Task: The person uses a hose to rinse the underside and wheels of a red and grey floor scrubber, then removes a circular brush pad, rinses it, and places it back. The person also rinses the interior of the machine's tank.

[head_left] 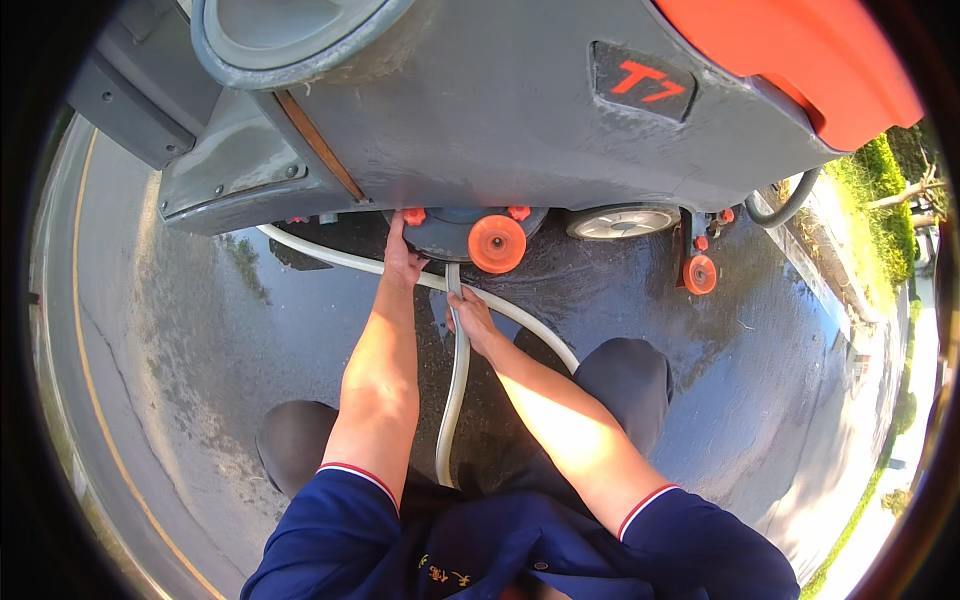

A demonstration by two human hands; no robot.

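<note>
My left hand touches the edge of a round dark brush deck under a grey floor scrubber. Its index finger points up beside a red knob; the other fingers are partly hidden. My right hand grips a pale flexible hose just below the deck. The upper end of that hose reaches the deck's lower edge, where its tip is hidden. Another length of pale hose crosses behind my hands, from under the machine towards my right knee.
An orange guide roller juts from the deck right of my hands. Farther right are a wheel, a smaller orange roller and a dark hose. Wet pavement lies below, with a kerb at right.
</note>
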